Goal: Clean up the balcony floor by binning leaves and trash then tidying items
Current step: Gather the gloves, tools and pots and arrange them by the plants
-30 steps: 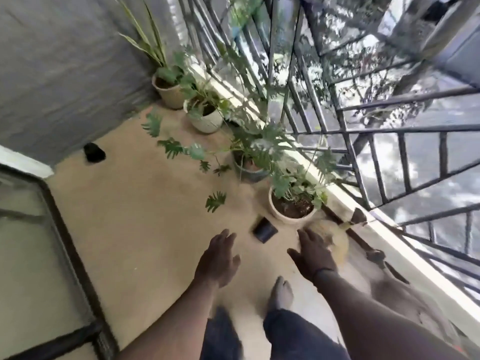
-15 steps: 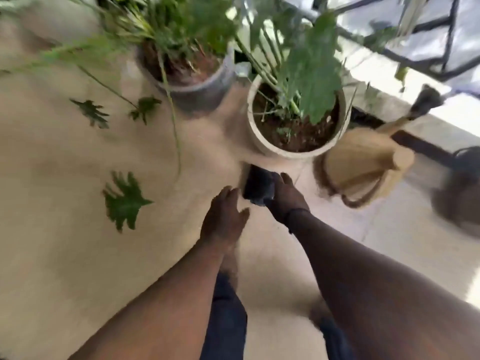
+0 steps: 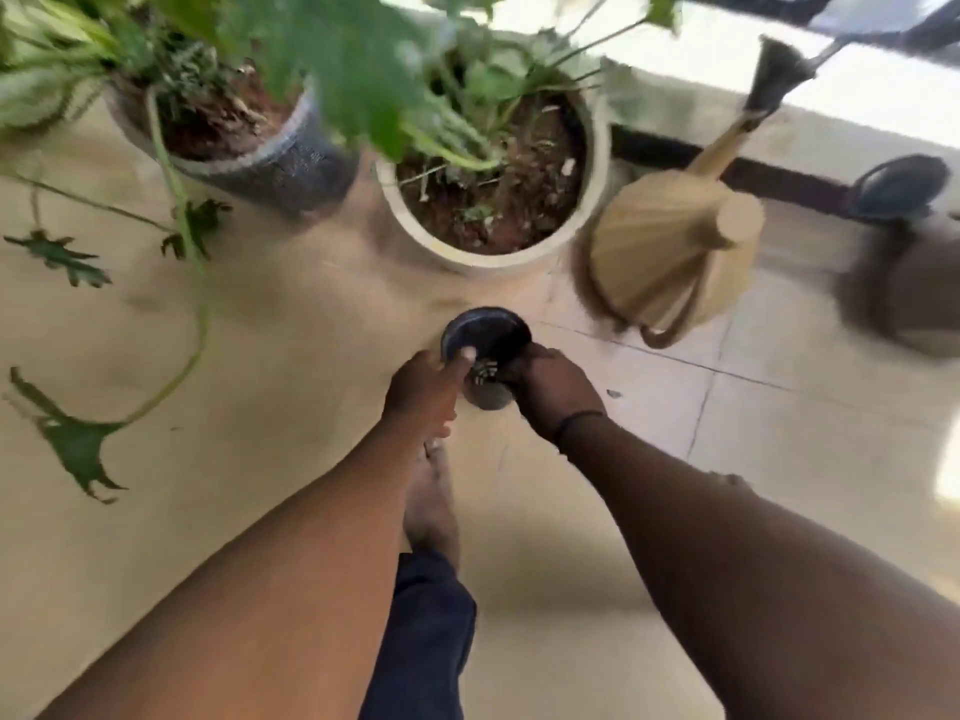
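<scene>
- Head view: a small black plastic nursery pot [image 3: 485,345] held just above the floor at centre, at six o'clock from a cream planter [image 3: 493,200].
- Left hand [image 3: 423,389] pinches its rim; right hand [image 3: 553,389] wraps its side.
- Likely light, thin, flexible; best gripped at the rim.
- Tan watering can [image 3: 670,257] at three o'clock.

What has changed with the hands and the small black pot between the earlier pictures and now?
The small black pot, which lay on its side on the floor, is now lifted: the right hand grips its side and the left hand holds its rim. Both hands were empty a second ago. The white planter and the tan watering can stayed in place.
</scene>
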